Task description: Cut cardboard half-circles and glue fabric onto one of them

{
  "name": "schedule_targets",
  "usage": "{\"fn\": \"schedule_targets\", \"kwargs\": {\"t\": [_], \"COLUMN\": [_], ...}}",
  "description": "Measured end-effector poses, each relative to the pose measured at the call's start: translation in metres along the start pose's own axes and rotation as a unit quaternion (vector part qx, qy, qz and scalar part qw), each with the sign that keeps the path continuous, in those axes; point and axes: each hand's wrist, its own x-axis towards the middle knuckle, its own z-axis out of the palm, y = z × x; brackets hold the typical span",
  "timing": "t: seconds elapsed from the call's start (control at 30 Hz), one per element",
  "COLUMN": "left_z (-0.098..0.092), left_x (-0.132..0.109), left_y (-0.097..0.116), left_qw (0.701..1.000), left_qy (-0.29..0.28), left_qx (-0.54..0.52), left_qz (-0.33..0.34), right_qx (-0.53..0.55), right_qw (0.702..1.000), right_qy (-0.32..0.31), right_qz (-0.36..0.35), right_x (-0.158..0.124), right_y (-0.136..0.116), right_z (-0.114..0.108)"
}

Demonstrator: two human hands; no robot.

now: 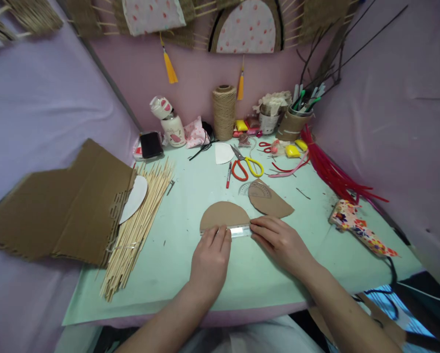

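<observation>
A clear ruler (240, 231) lies along the straight edge of a brown cardboard half circle (224, 213). My left hand (211, 255) presses its fingertips together on the ruler's left part, covering that end. At the other end, my right hand (279, 240) has its fingers closed on the ruler by the cardboard's right corner. Just behind my right hand is a second half circle of cardboard (273, 202), tilted, with a clear protractor (255, 189) over its left part. A red-capped pen (229, 175) and scissors (246, 164) with red and yellow handles lie farther back.
Left are thin wooden sticks (142, 215), a white paper piece (134, 198) and a large cardboard sheet (84, 206). A twine spool (224, 113) stands at the back. On the right lie red pipe cleaners (326, 166) and a flower-patterned glue gun (359, 226) with its cord over the table edge.
</observation>
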Motion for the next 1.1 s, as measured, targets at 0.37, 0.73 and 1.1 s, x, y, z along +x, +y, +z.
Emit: {"fn": "schedule_targets", "kwargs": {"t": [0.37,0.73,1.1], "left_z": [-0.0048,-0.0013,-0.0053], "left_x": [0.006,0.0022,0.006], "left_y": [0.0007,-0.0011,-0.0032], "left_qw": [1.0,1.0,1.0], "left_qy": [0.004,0.002,0.004], "left_qx": [-0.006,-0.006,-0.001], "left_qz": [0.005,0.017,0.011], "right_qx": [-0.013,-0.025,-0.042], "right_qw": [0.999,1.0,0.999], "right_qy": [-0.037,-0.006,-0.004], "right_qz": [0.009,0.002,-0.002], "right_x": [0.0049,0.0023,0.0014], "right_y": [-0.0022,-0.0041,-0.0029], "right_z": [-0.0056,-0.0018,-0.002]}}
